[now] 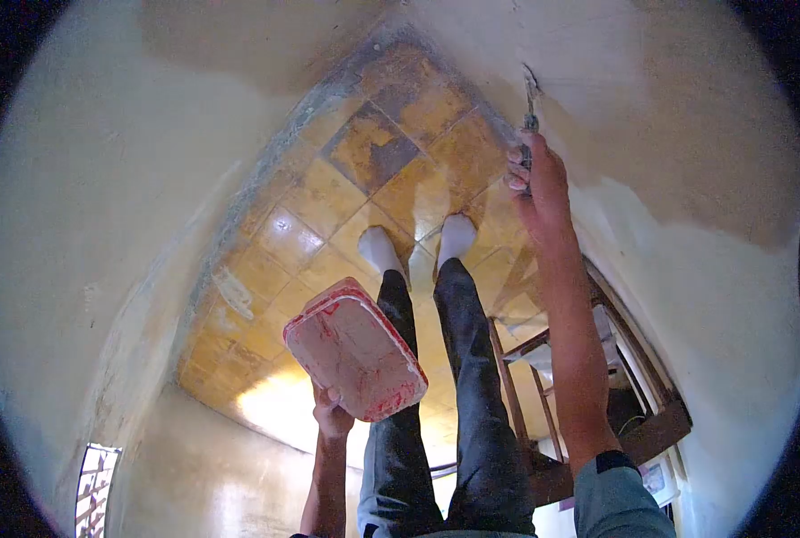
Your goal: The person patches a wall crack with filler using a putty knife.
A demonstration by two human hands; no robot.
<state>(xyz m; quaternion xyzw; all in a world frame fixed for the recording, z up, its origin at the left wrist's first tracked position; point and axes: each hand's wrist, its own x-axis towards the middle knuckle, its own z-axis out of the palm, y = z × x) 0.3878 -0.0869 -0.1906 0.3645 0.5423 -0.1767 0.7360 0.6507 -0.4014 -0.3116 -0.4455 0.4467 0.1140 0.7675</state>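
Observation:
My left hand (333, 415) is closed on the near edge of a red plastic tub (355, 359), tilted so its inside shows, smeared with pale putty. Over the floor to the upper right, my right hand (542, 179) wraps round the handle of a putty knife (531, 118). The narrow blade, seen nearly edge-on, points at the right wall (597, 108), and its tip overlaps a dark mark there. Pale dust coats the right fingers.
My feet in light socks (456, 237) stand on worn yellow floor tiles (337, 193). The walls (212, 134) meet in a corner ahead, with patchy damp-looking areas. A wooden stool-like frame (633, 439) stands close behind my right arm. A grille window (97, 489) is at lower left.

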